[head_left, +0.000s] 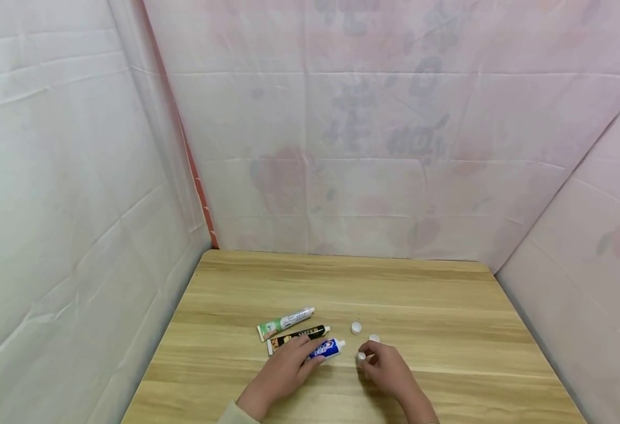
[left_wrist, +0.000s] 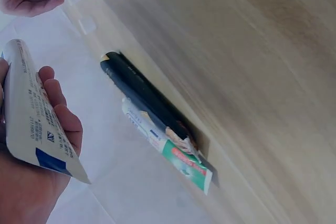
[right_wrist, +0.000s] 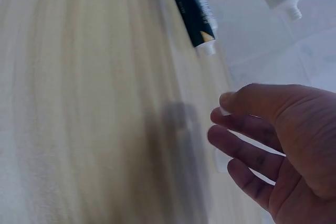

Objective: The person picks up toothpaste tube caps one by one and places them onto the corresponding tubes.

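Observation:
My left hand (head_left: 284, 368) grips a blue and white toothpaste tube (head_left: 328, 348), its uncapped white nozzle pointing right. In the left wrist view the tube (left_wrist: 32, 108) shows its printed white back, held above the table with fingers curled round it. My right hand (head_left: 391, 371) pinches a small white cap (head_left: 362, 356) between thumb and fingers, a short way right of the nozzle. In the right wrist view the fingers mostly hide that cap. Beyond the held tube lie a black toothpaste tube (head_left: 300, 337) and a green and white toothpaste tube (head_left: 287, 323).
Two loose white caps lie on the wooden table (head_left: 448, 306): one cap (head_left: 356, 328) right of the tubes, another cap (head_left: 375, 338) just beyond my right hand. White printed sheets (head_left: 310, 194) hang round the table's back and sides.

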`<state>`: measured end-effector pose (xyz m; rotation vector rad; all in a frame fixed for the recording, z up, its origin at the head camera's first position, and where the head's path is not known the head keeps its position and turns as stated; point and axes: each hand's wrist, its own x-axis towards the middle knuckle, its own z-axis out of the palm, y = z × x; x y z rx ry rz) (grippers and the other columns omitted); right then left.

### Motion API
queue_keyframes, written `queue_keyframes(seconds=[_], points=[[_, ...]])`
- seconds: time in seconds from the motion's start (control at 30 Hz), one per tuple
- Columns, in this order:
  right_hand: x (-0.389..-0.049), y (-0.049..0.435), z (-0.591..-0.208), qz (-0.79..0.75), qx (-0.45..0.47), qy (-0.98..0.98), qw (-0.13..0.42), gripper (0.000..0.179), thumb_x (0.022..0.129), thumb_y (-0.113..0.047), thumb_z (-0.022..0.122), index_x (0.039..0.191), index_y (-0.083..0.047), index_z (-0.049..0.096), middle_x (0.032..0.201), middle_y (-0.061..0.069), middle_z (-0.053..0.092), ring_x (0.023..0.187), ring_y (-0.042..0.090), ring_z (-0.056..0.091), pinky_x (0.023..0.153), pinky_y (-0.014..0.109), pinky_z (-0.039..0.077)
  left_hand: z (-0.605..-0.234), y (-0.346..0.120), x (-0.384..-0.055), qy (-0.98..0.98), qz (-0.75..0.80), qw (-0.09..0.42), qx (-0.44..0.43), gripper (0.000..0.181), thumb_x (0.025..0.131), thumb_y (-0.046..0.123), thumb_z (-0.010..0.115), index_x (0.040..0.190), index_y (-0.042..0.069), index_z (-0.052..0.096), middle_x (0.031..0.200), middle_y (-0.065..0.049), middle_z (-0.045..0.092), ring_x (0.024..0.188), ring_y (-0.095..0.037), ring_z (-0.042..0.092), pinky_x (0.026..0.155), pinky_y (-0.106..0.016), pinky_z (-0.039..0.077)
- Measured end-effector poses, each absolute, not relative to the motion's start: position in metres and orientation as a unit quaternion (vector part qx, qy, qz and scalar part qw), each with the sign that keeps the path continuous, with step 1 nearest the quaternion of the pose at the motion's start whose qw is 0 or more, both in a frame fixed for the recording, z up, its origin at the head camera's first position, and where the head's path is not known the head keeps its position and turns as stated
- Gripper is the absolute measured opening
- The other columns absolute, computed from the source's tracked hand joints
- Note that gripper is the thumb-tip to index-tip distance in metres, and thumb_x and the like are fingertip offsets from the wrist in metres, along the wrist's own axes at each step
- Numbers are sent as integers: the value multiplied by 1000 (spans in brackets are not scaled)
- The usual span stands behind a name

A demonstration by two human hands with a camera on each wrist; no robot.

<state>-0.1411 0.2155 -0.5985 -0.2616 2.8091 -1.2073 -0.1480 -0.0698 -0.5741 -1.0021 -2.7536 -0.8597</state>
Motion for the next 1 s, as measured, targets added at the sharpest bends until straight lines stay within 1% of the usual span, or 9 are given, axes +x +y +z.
queue_keyframes(seconds=[0.1, 0.23, 0.43, 0.57, 0.7, 0.8, 0.9, 1.0], points=[[-140, 216, -591, -399, -82, 913, 11, 15, 92, -7, 80, 106, -6, 76, 97, 2, 75, 76, 2, 64, 68, 24, 55, -571, -69, -147, -899, -284, 48, -330, 45, 112, 43, 51, 154, 28, 57, 98, 13, 57, 82, 3, 45, 74, -19, 46], [-137, 219, -581, -414, -85, 906, -23, 19, 93, -11, 81, 110, -6, 77, 92, -4, 72, 79, 1, 61, 72, 24, 56, -564, -68, -147, -896, -284, 57, -336, 45, 112, 43, 51, 153, 27, 58, 95, 14, 55, 79, 2, 43, 71, -17, 43], [-132, 222, -561, -423, -82, 901, -53, 22, 93, -12, 82, 114, -10, 77, 91, -8, 70, 79, 0, 61, 72, 25, 55, -557, -66, -147, -891, -284, 67, -347, 44, 112, 42, 52, 151, 26, 60, 97, 14, 58, 79, 3, 44, 71, -16, 43], [-131, 219, -548, -436, -69, 895, -57, 24, 91, -11, 84, 112, -15, 73, 90, -10, 70, 77, 1, 63, 74, 30, 56, -552, -65, -146, -890, -278, 69, -354, 43, 111, 43, 52, 150, 26, 62, 99, 13, 60, 79, 3, 46, 71, -16, 45], [-130, 218, -540, -442, -62, 894, -49, 23, 89, -13, 87, 101, -21, 69, 91, -12, 69, 78, 2, 64, 78, 33, 56, -548, -64, -145, -890, -270, 70, -361, 42, 111, 43, 54, 148, 26, 64, 99, 13, 61, 80, 2, 47, 72, -17, 46], [-129, 218, -536, -438, -75, 895, -44, 22, 90, -14, 86, 96, -26, 69, 93, -14, 69, 80, 2, 65, 82, 35, 55, -545, -64, -143, -889, -266, 71, -366, 40, 111, 42, 55, 147, 26, 64, 100, 13, 60, 81, 1, 47, 73, -18, 45], [-127, 218, -535, -434, -99, 894, -49, 20, 92, -14, 84, 98, -28, 71, 96, -15, 70, 81, 2, 65, 82, 36, 56, -543, -65, -142, -888, -264, 75, -369, 40, 111, 41, 55, 147, 29, 64, 100, 13, 60, 81, 2, 46, 72, -18, 45], [-127, 217, -534, -432, -121, 892, -63, 19, 93, -14, 83, 102, -28, 73, 98, -16, 72, 82, 1, 64, 81, 34, 56, -542, -65, -141, -888, -262, 76, -371, 40, 111, 42, 55, 148, 30, 63, 100, 13, 60, 80, 2, 46, 72, -18, 45]])
